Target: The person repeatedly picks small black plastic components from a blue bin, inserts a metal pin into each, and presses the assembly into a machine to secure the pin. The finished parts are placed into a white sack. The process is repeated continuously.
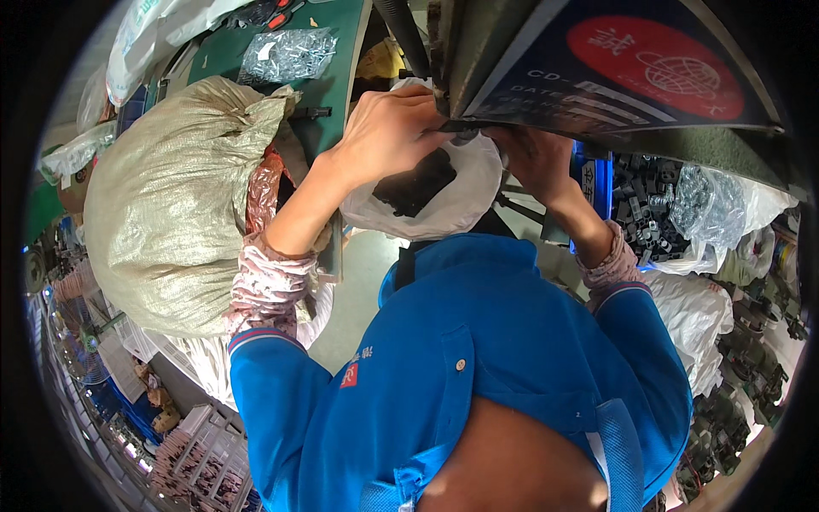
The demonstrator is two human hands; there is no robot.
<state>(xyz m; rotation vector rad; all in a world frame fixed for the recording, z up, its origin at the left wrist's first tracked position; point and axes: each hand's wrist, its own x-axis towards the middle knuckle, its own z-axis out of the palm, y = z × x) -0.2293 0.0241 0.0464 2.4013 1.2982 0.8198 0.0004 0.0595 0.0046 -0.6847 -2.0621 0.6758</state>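
My left hand reaches up to the lower edge of a dark green machine, its fingers pinched together at a small dark piece that I cannot make out. Across from it, my right hand is in shadow under the same edge, fingers curled inward. What its fingertips hold, if anything, is hidden. Below and between both hands stands a round container lined with a white bag. Small black parts lie inside it.
At left a bulging woven sack sits against a green tabletop, where a clear bag of screws lies. To the right, a blue bin holds dark parts, with a clear plastic bag on them.
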